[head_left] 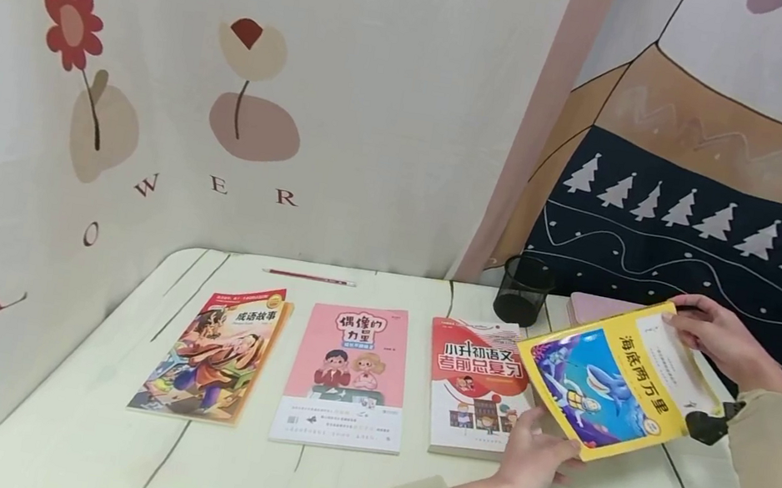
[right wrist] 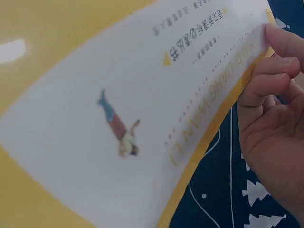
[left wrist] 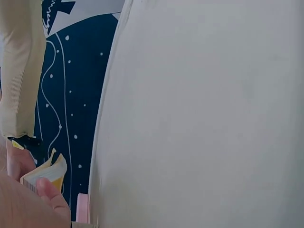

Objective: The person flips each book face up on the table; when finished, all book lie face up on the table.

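Note:
Both hands hold a yellow book [head_left: 605, 382], tilted and raised at the right, its cover showing a shark and a diver in blue water. My right hand [head_left: 729, 341] pinches its upper edge; in the right wrist view, the right hand's [right wrist: 275, 104] thumb and curled fingers grip the cover's edge. My left hand [head_left: 536, 460] grips the lower left corner. In the left wrist view, the left hand's thumb [left wrist: 50, 190] lies against the book [left wrist: 45, 175]. The yellow book partly covers a red-and-white book [head_left: 475, 392] lying on the table.
Left of these lie a pink book [head_left: 349, 373] and a colourful illustrated book [head_left: 215, 353]. A pencil [head_left: 310, 277] lies near the back of the table [head_left: 235, 474]. A black mesh pen holder [head_left: 524, 289] stands by a pink item [head_left: 601, 309], partly hidden behind the yellow book.

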`<state>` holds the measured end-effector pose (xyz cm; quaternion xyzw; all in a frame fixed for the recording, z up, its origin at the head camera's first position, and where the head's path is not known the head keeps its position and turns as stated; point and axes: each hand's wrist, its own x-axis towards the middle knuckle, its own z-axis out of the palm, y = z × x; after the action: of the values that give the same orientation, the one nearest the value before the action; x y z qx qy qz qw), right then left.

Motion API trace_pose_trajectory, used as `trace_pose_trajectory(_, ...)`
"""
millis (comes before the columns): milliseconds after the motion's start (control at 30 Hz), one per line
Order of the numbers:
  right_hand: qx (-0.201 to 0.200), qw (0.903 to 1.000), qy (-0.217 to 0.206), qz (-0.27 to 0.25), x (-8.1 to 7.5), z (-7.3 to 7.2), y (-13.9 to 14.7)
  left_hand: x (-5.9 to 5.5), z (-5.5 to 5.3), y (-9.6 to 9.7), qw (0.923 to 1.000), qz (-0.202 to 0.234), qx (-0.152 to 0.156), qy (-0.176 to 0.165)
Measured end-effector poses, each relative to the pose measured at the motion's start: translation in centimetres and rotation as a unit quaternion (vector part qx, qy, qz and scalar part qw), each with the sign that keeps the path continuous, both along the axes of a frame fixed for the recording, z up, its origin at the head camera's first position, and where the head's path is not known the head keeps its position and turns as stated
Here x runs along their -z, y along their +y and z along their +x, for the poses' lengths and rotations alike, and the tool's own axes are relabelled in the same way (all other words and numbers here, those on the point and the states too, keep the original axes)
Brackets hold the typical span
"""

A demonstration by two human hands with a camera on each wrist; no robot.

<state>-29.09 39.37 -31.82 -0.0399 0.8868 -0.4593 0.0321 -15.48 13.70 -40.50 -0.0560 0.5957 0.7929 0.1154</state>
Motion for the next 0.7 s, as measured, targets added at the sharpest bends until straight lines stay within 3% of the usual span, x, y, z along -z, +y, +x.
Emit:
trace_pose_trajectory(200,-0.001,0.9994,0.008,-0.033,0.0,-0.2,0.4,0.2,0.2,0.4,0.9994,0.027,0.022,-0.004)
trace_pose_trajectory(367,-0.004,0.9999,0.001,0.01,0.1,-0.6,0.2,0.3,0.4,0.9,0.9982,0.05,0.03,-0.012)
trace_pose_trajectory(700,0.0,0.9975,-0.022,0.068,1.6,-1.3,-0.5,0.3,0.8,2.2,0.9984,-0.004,0.034,-0.046)
